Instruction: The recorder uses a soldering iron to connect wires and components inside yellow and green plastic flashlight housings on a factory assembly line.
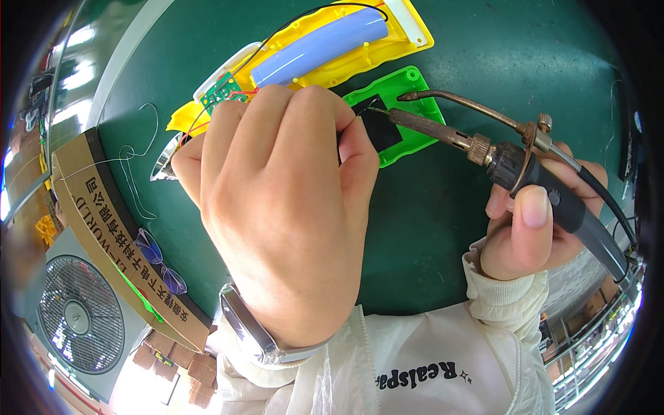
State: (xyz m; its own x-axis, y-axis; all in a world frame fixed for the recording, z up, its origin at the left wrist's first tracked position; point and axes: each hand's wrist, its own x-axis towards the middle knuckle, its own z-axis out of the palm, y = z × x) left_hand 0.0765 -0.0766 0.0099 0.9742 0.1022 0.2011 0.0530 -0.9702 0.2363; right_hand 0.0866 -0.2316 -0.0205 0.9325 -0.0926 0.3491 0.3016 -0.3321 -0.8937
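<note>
My right hand [519, 238] grips the dark handle of a soldering iron [588, 228] that has a curved metal feed tube [477, 111] clamped along it. The iron's tip reaches left, over the black rectangular panel [387, 135] in a green plastic shell [430, 114]. My left hand [277, 173] is closed in a pinch close to that tip; what its fingers hold is hidden. Beyond it lies a yellow plastic shell [415, 24] with a blue cylindrical battery cell [321, 47], a small green circuit board [223, 93] and thin wires. A shiny reflector cup [164, 162] shows beside the left fingers.
On the green tabletop [415, 249], loose thin wire [130, 176] curls at the left. A cardboard piece [111, 235] stands along the left edge with glasses [161, 261] against it. Past that edge are a fan [79, 315] and cardboard boxes [200, 377].
</note>
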